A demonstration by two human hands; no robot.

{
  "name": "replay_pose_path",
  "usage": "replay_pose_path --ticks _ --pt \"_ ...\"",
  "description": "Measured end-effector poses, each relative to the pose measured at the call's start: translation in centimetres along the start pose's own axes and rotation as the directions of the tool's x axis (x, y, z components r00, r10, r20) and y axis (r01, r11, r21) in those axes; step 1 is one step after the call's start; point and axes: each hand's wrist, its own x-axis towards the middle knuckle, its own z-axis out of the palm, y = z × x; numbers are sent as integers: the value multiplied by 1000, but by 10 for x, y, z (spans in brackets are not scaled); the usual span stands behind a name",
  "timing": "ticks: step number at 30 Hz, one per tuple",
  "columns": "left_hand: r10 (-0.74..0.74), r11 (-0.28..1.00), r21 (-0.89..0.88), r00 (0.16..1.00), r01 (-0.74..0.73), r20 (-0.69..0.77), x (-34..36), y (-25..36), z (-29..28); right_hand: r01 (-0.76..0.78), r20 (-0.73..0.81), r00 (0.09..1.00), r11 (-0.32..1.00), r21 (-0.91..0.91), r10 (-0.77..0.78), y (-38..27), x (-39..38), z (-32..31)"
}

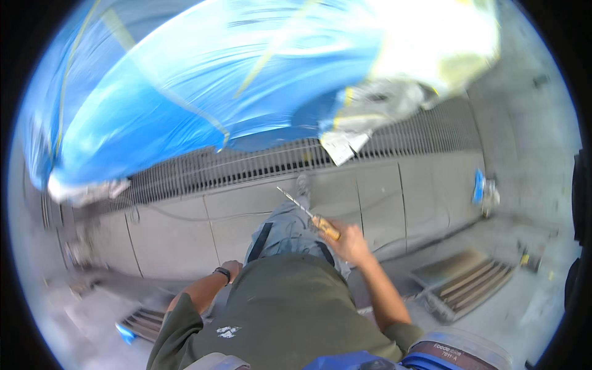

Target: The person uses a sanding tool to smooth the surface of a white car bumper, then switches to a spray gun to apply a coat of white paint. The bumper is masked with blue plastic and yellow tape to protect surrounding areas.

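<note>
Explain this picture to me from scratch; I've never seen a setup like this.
There is no robot here, just a person's two bare hands. The camera sits on their head and looks down; its wide fisheye lens bends straight edges and darkens the corners. The green shirt below is the wearer's own. The right hand holds a thin metal-shafted tool by its yellowish handle. The left hand is beside the body; whether it holds anything is hard to see. Ahead is a large shape under blue plastic sheeting. Below that, a slatted grate borders pale floor panels.
</note>
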Motion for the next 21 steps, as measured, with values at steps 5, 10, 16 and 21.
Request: replay_pose_path --ticks 5,10,16,21 --pt "-238 890 -455 857 5 -456 -5 -111 70 118 68 988 958 262 -141 -98 22 126" --pt "-394 588 -804 838 -86 -377 45 -181 97 -15 241 969 965 261 -50 -180 62 231" --pt "-364 522 -820 808 -235 -463 19 -322 162 338 424 838 937 90 -344 -311 115 455" --pt "-431 478 -878 861 -34 -268 -43 -508 221 581 577 579 788 204 -576 -478 128 600"
